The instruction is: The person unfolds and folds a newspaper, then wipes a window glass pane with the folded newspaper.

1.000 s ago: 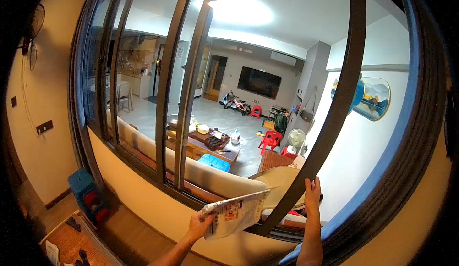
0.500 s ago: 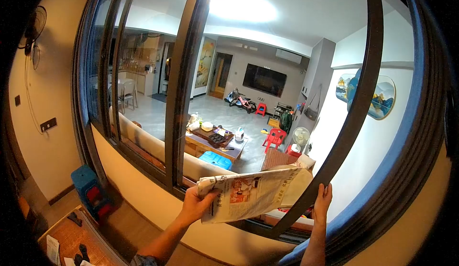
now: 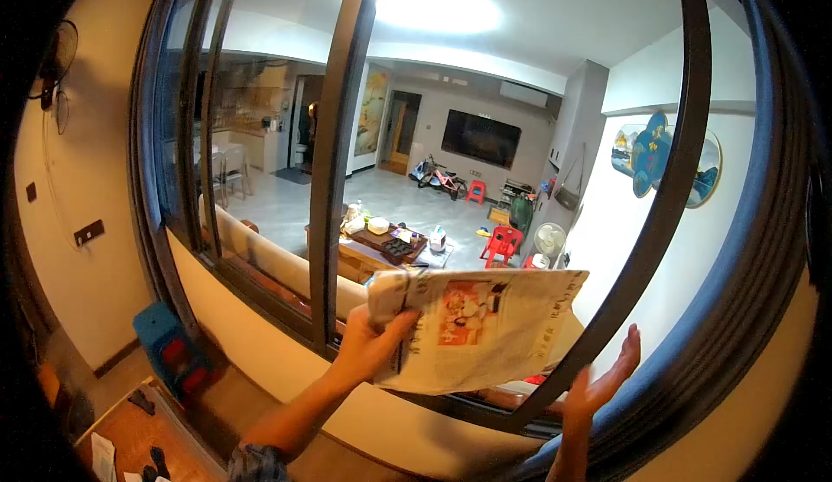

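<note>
A folded newspaper [image 3: 477,335] with print and a colour picture spreads in front of the open part of the window. My left hand [image 3: 374,341] grips its left end, thumb on the near face. My right hand [image 3: 604,384] is raised just right of the dark window sash [image 3: 666,209], fingers stretched out and holding nothing. From this view I cannot tell whether the right hand touches the sash. The newspaper's right end reaches close to the sash's lower part.
Through the window stand a sofa [image 3: 251,244], a laden coffee table [image 3: 351,265], a red chair [image 3: 501,245] and a fan [image 3: 549,239]. On my side, a blue curtain [image 3: 737,309] hangs at right, and blue stools [image 3: 165,335] and a wooden table [image 3: 160,430] are at lower left.
The newspaper has swung up and turned its printed face more toward me, still in my left hand. My right hand has moved right, its fingers now spread away from the sash.
</note>
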The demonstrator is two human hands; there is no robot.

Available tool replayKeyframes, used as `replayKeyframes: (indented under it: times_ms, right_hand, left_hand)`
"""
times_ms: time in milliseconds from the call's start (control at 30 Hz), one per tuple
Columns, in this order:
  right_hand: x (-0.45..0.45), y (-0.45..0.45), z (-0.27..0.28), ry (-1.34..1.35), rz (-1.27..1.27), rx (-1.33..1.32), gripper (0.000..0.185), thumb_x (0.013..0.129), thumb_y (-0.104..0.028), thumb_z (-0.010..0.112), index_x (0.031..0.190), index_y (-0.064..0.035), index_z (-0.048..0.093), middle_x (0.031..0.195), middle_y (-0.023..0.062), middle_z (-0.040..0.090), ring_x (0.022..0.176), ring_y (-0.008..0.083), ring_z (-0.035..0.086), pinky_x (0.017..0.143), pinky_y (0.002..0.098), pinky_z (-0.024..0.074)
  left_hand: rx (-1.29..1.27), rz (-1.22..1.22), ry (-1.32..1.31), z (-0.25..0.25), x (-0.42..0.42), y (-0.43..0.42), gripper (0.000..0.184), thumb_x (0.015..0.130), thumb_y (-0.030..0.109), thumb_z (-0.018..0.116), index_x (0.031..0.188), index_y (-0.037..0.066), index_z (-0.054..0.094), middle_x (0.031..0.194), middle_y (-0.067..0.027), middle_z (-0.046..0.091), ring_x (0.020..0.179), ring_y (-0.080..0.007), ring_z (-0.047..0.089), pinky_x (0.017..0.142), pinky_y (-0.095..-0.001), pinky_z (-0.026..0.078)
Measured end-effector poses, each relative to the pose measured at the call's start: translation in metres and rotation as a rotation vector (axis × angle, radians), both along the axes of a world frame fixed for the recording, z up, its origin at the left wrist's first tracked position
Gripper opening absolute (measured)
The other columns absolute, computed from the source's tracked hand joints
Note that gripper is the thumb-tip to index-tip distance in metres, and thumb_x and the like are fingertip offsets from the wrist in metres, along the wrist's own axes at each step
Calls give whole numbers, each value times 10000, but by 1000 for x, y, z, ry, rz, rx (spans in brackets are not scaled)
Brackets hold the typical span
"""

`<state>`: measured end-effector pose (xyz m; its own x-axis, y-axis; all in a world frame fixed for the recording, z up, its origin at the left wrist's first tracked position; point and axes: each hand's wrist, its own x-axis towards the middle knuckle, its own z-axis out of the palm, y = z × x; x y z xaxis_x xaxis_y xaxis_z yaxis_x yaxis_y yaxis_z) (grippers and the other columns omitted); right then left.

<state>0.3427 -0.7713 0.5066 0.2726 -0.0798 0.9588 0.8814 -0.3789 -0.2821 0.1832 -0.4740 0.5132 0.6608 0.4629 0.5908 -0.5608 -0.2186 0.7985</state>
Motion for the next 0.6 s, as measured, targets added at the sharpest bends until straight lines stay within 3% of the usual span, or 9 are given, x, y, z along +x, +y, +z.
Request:
replayKeyframes:
  times_ms: [33,133,233,300,400,467,533,600]
  right_hand:
    - [-35,20,12,-107,124,-95,937,877,-389,770,1556,29,277,1573,271,335,1475,425,314,1223,532,246]
    - [-77,57,16,-204,-45,-633,1048,789,-446,796,1541,74,282,1607,327,248,1500,510,219,1218,612,184]
    - [-82,128,61,-340,-312,-791,975,809,-389,778,1526,82,315,1609,339,241,1498,525,221,1213,636,162]
    - [-69,166,83,-459,-521,-712,886,844,-359,754,1503,86,363,1592,338,291,1484,515,275,1210,632,174]
    - [-59,207,141,-485,-398,-506,717,879,-190,659,1534,-28,418,1575,223,410,1479,365,378,1210,611,224]
    - [-40,227,177,-648,-346,-494,639,897,-142,661,1482,19,460,1489,219,514,1387,384,488,1167,550,329]
    - [-20,241,216,-783,-342,-411,607,901,-99,675,1466,17,484,1432,202,584,1310,378,573,1112,491,428]
    - [0,247,262,-881,-417,-253,619,900,-83,699,1481,-37,490,1414,181,608,1270,355,611,1068,455,490]
  left_hand:
    - [-5,-22,20,10,3,3,225,991,140,679,1138,-29,682,975,-38,715,881,-92,641,772,-275,535]
    - [75,-73,20,43,24,13,269,1001,202,667,1143,-26,675,933,-38,722,856,-74,636,750,-271,532]
    - [37,-248,-84,79,36,32,286,1006,230,657,1145,-19,671,916,-37,719,833,-69,630,733,-273,524]
    - [46,-296,-116,105,35,55,290,1011,244,648,1141,-14,670,911,-32,714,821,-68,625,717,-269,517]
    - [141,-270,-162,148,38,94,297,1020,262,634,1138,-8,669,911,-24,705,814,-66,616,693,-259,507]
    - [156,-300,-330,176,46,116,303,1023,269,626,1146,-5,664,908,-23,697,815,-60,609,685,-251,502]
    - [217,-252,-423,208,44,146,329,1030,269,602,1209,-5,637,923,-38,696,833,-94,635,732,-275,516]
    - [210,-100,-541,210,28,173,339,1023,241,603,1273,12,615,1052,-84,689,974,-160,648,844,-337,509]
